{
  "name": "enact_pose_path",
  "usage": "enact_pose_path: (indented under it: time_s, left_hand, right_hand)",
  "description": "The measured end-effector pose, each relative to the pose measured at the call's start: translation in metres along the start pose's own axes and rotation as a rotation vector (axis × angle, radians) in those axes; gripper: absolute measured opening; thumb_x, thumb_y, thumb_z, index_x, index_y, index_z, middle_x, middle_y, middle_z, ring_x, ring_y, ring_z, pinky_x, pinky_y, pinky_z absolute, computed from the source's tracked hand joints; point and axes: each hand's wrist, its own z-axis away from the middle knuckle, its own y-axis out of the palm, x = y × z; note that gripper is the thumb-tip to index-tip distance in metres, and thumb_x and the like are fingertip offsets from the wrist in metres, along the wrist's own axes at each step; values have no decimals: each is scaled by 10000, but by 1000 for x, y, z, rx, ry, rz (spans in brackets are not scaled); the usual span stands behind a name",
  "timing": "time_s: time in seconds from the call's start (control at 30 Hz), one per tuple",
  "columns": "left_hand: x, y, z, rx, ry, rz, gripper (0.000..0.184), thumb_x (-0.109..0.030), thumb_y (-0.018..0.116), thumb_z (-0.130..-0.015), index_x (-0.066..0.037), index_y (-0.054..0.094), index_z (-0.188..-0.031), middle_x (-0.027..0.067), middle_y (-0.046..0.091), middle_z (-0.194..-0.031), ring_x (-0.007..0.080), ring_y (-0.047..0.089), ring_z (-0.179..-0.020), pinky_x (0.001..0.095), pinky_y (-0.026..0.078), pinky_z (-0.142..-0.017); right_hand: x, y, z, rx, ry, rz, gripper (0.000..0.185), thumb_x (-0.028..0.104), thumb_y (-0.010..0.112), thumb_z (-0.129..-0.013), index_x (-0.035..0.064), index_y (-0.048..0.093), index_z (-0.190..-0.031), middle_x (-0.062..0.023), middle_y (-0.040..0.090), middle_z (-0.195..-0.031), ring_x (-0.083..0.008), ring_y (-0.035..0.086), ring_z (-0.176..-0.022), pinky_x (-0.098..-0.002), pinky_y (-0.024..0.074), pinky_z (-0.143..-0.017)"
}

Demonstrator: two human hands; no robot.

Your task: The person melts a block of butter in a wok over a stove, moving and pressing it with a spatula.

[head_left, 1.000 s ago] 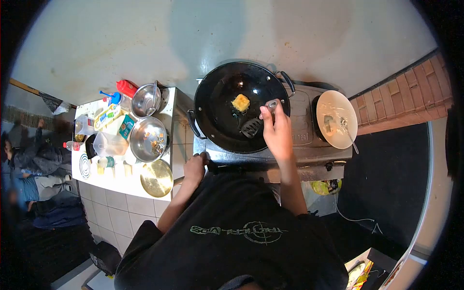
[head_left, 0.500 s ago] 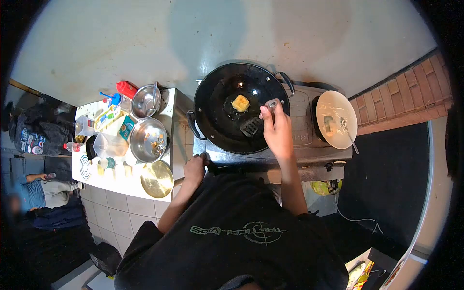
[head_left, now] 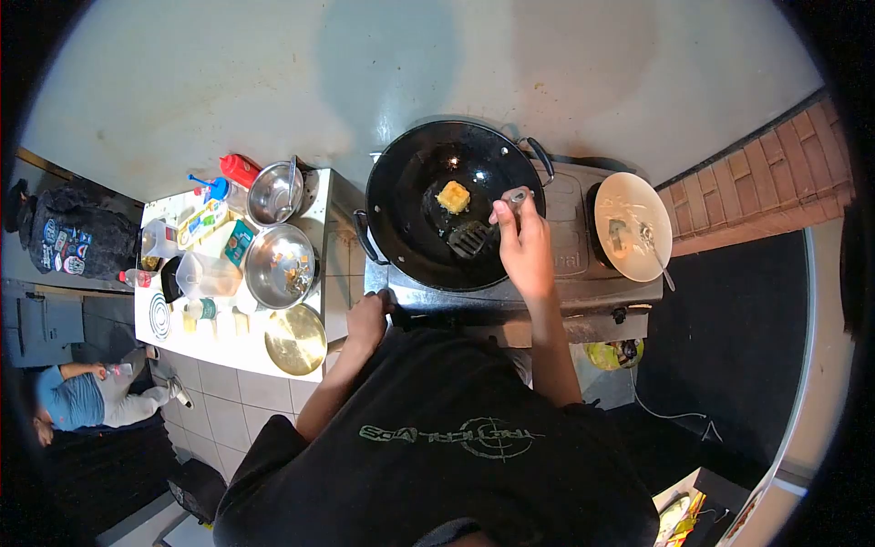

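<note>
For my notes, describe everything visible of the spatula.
The spatula has a dark head with long slots; its material is hard to tell. The mostly hidden handle ends in a grey tip, showing just past the right hand that grips it. It slants down into the black wok, its head near the yellow food but apart from it. Whether the head touches the wok is unclear.

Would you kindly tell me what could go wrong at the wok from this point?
Hot fat might spatter the right hand, which holds the spatula over the shiny wok.
The golden piece of food could brown too far underneath; its underside is hidden.
The left hand, at the front corner of the stove, might touch hot metal.
</note>
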Motion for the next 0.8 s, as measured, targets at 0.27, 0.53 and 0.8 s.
enact_pose_path:
  time_s: [0.27,0.53,0.8]
  left_hand:
    - [-4,-7,-2,47,-2,-59,172,-236,610,-869,-84,629,-947,162,661,-872,338,668,-795,456,531,-662]
    - [6,2,-5,90,-19,-6,223,-253,622,-860,-35,656,-894,176,666,-868,349,671,-800,459,533,-672]
    - [2,1,-4,53,-11,-16,207,-239,629,-856,-39,652,-907,172,667,-865,345,671,-805,453,535,-671]
  right_hand:
    - [5,-8,-2,-55,-39,-44,201,196,542,-964,4,489,-941,-162,612,-737,-344,626,-682,-375,479,-617]
    - [-6,2,0,-38,-17,-27,193,193,531,-970,5,488,-950,-155,617,-739,-341,629,-685,-376,480,-617]
    - [4,-4,0,-45,-15,46,200,202,537,-967,6,494,-950,-161,616,-743,-338,638,-703,-376,481,-622]
